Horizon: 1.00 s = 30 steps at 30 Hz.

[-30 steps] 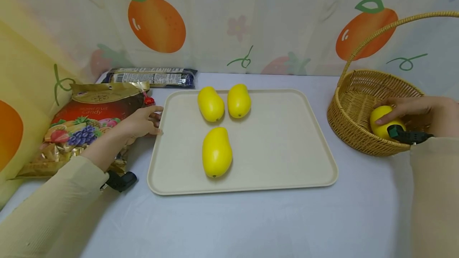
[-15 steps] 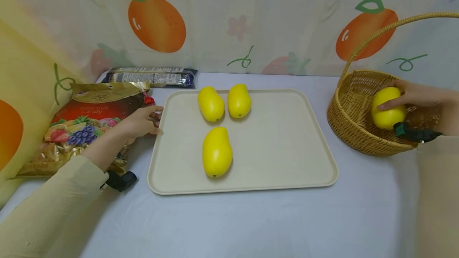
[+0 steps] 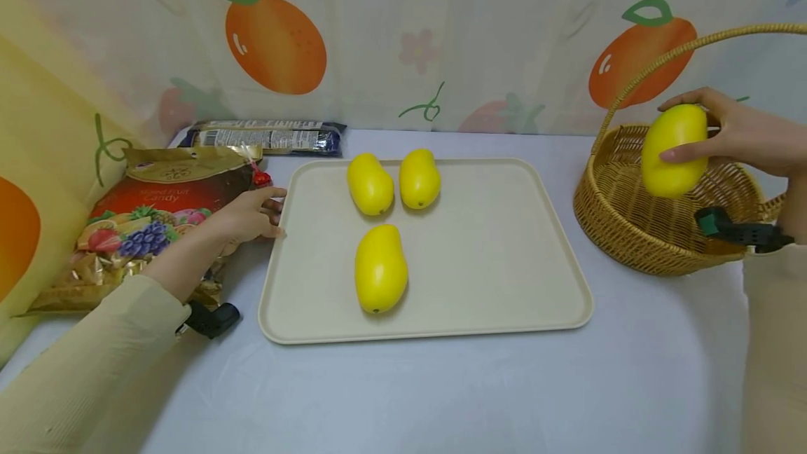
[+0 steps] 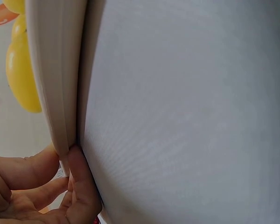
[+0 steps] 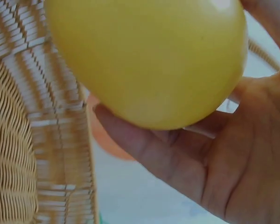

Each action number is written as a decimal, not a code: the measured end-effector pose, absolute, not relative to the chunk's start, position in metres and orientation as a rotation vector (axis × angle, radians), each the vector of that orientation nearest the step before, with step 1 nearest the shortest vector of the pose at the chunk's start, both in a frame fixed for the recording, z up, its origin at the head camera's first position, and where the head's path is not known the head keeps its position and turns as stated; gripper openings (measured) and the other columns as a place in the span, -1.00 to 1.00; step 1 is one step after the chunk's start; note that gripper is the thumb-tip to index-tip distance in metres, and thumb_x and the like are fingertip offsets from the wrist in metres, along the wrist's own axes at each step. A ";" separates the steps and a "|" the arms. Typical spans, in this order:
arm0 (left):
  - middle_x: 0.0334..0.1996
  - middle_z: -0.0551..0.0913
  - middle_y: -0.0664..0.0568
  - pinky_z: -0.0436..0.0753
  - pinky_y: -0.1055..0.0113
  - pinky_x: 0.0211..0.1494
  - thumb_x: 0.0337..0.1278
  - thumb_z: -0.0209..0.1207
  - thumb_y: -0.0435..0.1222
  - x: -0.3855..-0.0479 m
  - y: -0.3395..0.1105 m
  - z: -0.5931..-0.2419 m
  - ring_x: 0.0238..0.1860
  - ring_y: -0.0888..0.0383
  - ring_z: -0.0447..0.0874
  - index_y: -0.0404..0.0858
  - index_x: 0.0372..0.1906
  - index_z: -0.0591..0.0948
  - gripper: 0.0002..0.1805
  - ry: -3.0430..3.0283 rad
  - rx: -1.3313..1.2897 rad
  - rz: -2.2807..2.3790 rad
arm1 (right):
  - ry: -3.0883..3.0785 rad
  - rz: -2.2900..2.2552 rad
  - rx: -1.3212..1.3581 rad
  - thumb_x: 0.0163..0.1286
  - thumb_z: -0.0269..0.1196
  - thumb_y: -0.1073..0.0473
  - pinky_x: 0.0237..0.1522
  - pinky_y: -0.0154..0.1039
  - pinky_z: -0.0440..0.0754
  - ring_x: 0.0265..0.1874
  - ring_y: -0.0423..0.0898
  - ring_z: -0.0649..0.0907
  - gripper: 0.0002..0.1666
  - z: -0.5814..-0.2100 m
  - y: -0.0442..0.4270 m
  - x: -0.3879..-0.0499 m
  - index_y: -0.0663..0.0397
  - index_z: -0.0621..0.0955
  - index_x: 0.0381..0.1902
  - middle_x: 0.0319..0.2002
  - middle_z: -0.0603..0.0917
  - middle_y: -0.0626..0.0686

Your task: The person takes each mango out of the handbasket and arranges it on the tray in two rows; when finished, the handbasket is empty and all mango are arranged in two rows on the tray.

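My right hand (image 3: 734,128) grips a yellow mango (image 3: 674,153) and holds it up over the wicker basket (image 3: 589,205). In the right wrist view, its fingers curl round the smooth mango (image 5: 149,60) beside the woven wall. At the beige tray (image 3: 492,258), my left hand (image 3: 246,216) pinches the left rim. The left wrist view has the thumb on the rim's upper side and fingers tucked under the tray edge (image 4: 56,88). On the tray lie three more mangoes: a back left one (image 3: 370,184), one close beside it (image 3: 419,179), and a front one (image 3: 381,269).
A candy bag (image 3: 157,209) lies under and behind the left forearm. Behind it, a dark blue long packet (image 3: 271,137) lies against the fruit-print curtain (image 3: 504,26). The basket's tall arched handle (image 3: 668,54) rises to the right hand's upper left.
My right hand has lifted the mango up out of the basket, rising from the basket's inside to above its rim. The left hand, tray and the three mangoes on it stay put.
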<state>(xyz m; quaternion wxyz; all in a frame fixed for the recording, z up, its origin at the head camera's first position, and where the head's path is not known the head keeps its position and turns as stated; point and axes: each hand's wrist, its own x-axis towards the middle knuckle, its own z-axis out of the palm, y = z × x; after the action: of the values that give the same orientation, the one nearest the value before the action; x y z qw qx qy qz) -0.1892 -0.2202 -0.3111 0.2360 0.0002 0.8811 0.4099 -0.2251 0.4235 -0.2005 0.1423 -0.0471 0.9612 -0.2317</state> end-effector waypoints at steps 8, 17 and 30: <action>0.22 0.26 -0.34 0.54 0.47 -0.17 0.18 0.14 -0.54 -0.189 -0.220 -0.312 0.04 -0.05 0.33 -0.39 0.53 0.02 -0.15 2.414 0.007 1.132 | 2.775 -0.598 -0.234 0.34 0.31 -0.03 -0.30 -0.34 0.52 -0.23 -0.18 0.47 -0.12 -0.189 0.394 -0.220 -0.39 0.03 0.41 0.19 0.29 0.17; 0.22 0.26 -0.35 0.53 0.47 -0.18 0.18 0.13 -0.53 -0.188 -0.220 -0.310 0.04 -0.07 0.33 -0.41 0.52 0.03 -0.16 2.415 0.014 1.125 | 2.771 -0.622 -0.328 0.24 0.40 -0.03 -0.23 -0.42 0.51 -0.14 -0.15 0.48 -0.09 -0.187 0.354 -0.211 -0.26 0.12 0.38 0.18 0.33 0.06; 0.21 0.25 -0.35 0.53 0.44 -0.20 0.18 0.14 -0.54 -0.187 -0.220 -0.309 0.01 -0.04 0.33 -0.41 0.53 0.00 -0.14 2.402 0.012 1.131 | 2.694 -0.695 -0.434 0.21 0.42 -0.07 -0.10 -0.30 0.51 -0.02 -0.03 0.50 -0.12 -0.202 0.301 -0.208 -0.39 0.17 0.36 0.14 0.41 0.04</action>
<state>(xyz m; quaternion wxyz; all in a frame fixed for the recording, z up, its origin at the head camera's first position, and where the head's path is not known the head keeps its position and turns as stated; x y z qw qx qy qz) -0.1873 -0.2198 -0.3092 0.2410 0.0042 0.8780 0.4135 -0.2084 0.3008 -0.2018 0.1624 -0.1520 0.9440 -0.2435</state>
